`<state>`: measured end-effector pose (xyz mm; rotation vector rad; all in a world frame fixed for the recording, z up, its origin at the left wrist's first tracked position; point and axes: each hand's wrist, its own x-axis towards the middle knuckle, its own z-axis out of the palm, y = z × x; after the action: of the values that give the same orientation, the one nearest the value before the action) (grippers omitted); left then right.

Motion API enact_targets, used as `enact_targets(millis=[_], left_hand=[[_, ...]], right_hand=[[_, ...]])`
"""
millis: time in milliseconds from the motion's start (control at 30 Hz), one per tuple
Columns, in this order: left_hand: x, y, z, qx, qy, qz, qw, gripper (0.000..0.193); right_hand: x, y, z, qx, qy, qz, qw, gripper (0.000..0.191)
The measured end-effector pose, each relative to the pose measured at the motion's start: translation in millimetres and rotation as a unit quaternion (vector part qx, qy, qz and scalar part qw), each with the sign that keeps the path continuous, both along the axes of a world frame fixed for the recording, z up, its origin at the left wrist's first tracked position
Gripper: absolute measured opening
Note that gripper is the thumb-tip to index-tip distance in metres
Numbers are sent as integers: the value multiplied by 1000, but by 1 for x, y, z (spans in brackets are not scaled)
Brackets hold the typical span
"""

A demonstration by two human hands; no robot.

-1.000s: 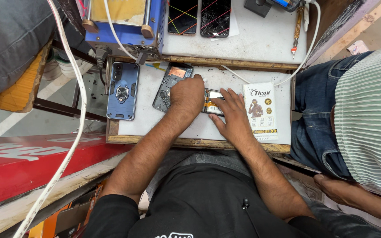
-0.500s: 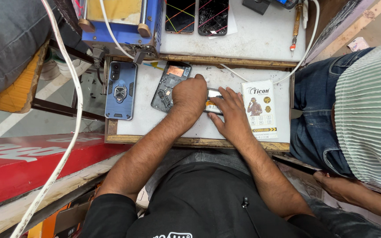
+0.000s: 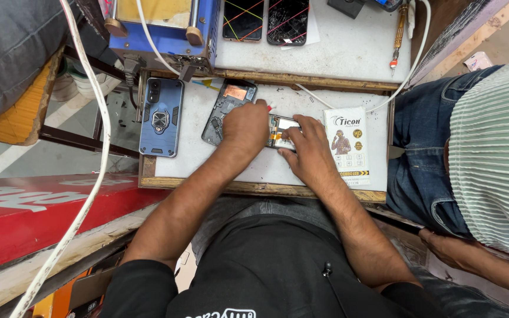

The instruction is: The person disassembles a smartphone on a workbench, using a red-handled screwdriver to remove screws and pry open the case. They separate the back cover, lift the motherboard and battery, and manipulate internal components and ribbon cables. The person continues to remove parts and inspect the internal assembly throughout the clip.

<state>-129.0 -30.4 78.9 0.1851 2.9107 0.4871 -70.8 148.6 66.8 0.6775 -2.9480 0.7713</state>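
- Two hands are seen pressed down over an opened phone (image 3: 278, 131) on a white work board (image 3: 254, 168), the wooden edge of which lies just below both wrists.
- The left hand (image 3: 245, 126) is laid palm-down, fingers curled, over the left part of the opened phone; whether anything is pinched beneath it cannot be told.
- The right hand (image 3: 306, 146) is spread half open, its fingertips (image 3: 293, 125) resting on the right end of that phone, where a bright strip and orange parts are exposed.
- A detached dark back panel (image 3: 226, 106) with an orange patch is partly covered by the left hand and juts out above and to its left.
- Farther left of the left hand, well apart, a blue rugged phone case (image 3: 161, 116) with a ring holder is laid flat.
- Just to the right of the right hand, a white printed packet (image 3: 349, 144) is lying on the board.
- Beyond both hands, on an upper shelf, two cracked phones (image 3: 266, 20) are placed side by side, with a blue machine (image 3: 160, 26) to their left and a screwdriver (image 3: 398, 35) to their right.
- To the right of the right hand, another person in jeans and a striped shirt (image 3: 496, 147) is seated.
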Motion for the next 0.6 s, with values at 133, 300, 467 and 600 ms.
enact_targets(millis=[133,300,467,600], left_hand=[[18,-15,4,79,-14,23,996,19],[31,-39,2,239,-7,54,969,41],[46,-68,-3,486,-12,20,874,71],[55,-66,-1,605,-21,-74,792,102]], right_hand=[[-11,7,6,5,16,49,999,44],[-20,17,2,-82,-55,53,994,56],[-18,23,-14,-315,-159,53,934,63],[-18,9,-27,-474,-233,137,838,59]])
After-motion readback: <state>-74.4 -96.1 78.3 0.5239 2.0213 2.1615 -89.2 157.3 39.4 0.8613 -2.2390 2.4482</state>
